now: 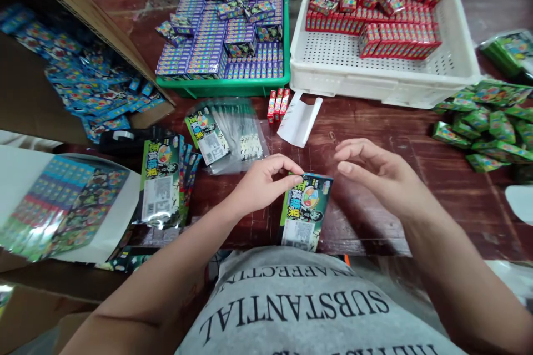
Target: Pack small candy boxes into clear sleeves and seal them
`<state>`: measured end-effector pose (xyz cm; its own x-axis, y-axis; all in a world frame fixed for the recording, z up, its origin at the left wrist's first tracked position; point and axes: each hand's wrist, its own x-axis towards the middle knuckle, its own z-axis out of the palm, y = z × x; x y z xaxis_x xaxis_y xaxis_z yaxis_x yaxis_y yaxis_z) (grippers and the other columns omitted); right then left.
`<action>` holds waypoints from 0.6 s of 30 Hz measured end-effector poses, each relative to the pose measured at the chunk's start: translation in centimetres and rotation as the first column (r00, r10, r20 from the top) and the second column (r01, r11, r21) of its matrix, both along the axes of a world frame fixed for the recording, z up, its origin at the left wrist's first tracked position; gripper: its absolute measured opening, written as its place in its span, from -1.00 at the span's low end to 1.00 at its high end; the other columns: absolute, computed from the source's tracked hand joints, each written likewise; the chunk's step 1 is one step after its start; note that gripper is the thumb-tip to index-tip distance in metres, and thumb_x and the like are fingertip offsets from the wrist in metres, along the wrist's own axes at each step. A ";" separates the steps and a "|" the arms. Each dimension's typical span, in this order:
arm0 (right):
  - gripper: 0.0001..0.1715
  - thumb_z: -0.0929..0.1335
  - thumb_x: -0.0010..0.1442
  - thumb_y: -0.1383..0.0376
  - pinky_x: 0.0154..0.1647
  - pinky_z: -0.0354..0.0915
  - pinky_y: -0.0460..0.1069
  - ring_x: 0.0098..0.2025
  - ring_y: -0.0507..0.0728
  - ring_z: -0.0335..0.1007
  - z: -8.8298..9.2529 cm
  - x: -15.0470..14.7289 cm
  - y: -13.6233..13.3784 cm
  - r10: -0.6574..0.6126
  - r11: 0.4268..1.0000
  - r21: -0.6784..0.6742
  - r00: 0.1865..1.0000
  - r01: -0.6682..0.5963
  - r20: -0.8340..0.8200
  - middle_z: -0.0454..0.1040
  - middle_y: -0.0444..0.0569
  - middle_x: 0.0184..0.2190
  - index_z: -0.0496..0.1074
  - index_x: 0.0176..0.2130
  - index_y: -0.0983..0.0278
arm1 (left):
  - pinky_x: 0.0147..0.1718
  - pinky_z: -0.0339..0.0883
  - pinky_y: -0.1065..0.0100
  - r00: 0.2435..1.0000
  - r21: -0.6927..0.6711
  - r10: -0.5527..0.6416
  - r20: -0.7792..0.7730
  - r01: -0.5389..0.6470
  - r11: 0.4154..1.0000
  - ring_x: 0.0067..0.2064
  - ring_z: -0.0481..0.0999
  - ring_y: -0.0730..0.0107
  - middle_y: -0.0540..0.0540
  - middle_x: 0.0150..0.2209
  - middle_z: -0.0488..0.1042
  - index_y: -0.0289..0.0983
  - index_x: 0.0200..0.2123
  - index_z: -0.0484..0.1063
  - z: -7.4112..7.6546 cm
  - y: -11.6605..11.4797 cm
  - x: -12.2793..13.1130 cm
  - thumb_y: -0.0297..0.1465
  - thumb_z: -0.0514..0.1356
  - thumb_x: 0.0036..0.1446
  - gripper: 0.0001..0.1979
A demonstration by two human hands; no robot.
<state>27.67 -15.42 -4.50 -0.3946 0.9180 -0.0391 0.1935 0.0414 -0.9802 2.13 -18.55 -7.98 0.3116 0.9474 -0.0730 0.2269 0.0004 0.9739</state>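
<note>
My left hand [266,182] pinches the upper left corner of a printed candy packet [307,208], green and black with a colourful round picture and a white label. The packet is upright in front of my shirt, near the table's front edge. To its right, my right hand [375,175] hovers over the table with fingers curved and apart, touching nothing. Beyond my left hand lie clear plastic bags [244,138] with a similar printed card [208,136] among them. A stack of filled packets [162,177] rests farther left.
A green crate [222,87] of purple boxes and a white crate [381,80] of red boxes stand at the back. Three red boxes [278,104] lie beside a curled white paper [300,121]. Green boxes [493,122] are heaped right; a carton [104,22] holds blue ones.
</note>
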 end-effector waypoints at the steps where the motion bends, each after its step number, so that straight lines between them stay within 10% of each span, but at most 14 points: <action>1: -0.81 0.47 0.24 0.12 0.15 0.32 0.10 0.01 0.15 0.41 0.7 -0.2 0.6 0.081 0.996 -0.042 0.996 -0.080 0.025 0.49 -0.04 -0.09 0.54 -0.24 0.18 | -0.07 0.45 0.25 1.000 0.000 -0.004 -0.003 0.004 1.000 -0.12 0.57 0.34 -0.11 -0.14 0.57 -0.26 -0.16 0.55 0.0 0.1 0.1 -0.33 0.30 0.24 -0.85; 5: -0.71 0.42 0.26 0.07 -0.06 0.38 0.07 -0.21 0.11 0.44 1.7 -1.5 2.1 0.339 0.912 -0.260 0.939 -0.317 0.046 0.54 -0.04 -0.28 0.50 -0.28 0.25 | -0.11 0.46 0.26 1.000 0.012 0.007 -0.017 -0.007 1.000 -0.16 0.56 0.36 -0.09 -0.17 0.57 -0.26 -0.16 0.56 0.0 0.1 0.6 -0.34 0.30 0.23 -0.86; 9: -0.70 0.43 0.23 0.06 -0.13 0.38 0.07 -0.22 0.12 0.46 -0.2 -2.3 1.7 0.270 0.942 -0.245 0.953 -0.231 0.139 0.55 -0.04 -0.26 0.49 -0.25 0.25 | -0.10 0.46 0.26 0.999 0.014 0.025 -0.023 -0.025 1.000 -0.15 0.57 0.34 -0.10 -0.16 0.58 -0.25 -0.16 0.56 -0.1 -0.1 0.7 -0.34 0.30 0.23 -0.85; 13: -0.78 0.45 0.23 0.12 -0.08 0.37 0.12 -0.13 0.18 0.45 -1.7 -2.4 0.6 0.137 0.983 0.071 0.937 -0.169 0.322 0.52 -0.03 -0.21 0.49 -0.20 0.20 | -0.08 0.46 0.25 0.999 0.001 0.042 -0.019 -0.042 0.999 -0.13 0.57 0.32 -0.12 -0.14 0.59 -0.26 -0.16 0.56 -0.2 -0.2 0.8 -0.33 0.30 0.23 -0.84; 18: -0.82 0.39 0.31 0.15 0.03 0.33 0.21 0.03 0.28 0.39 -2.2 -2.5 -1.1 -0.053 0.850 0.480 0.871 -0.217 0.488 0.49 0.04 -0.08 0.51 -0.11 0.15 | -0.09 0.47 0.26 0.996 0.034 0.085 -0.018 -0.085 0.996 -0.15 0.59 0.32 -0.12 -0.17 0.61 -0.28 -0.17 0.57 0.0 -0.8 0.7 -0.36 0.29 0.23 -0.86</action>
<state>25.22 -16.49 -6.71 -0.5262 0.8215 0.2196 0.5909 0.5389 -0.6003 2.84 -19.39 -8.02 0.2286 0.9724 -0.0462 0.2460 -0.0118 0.9692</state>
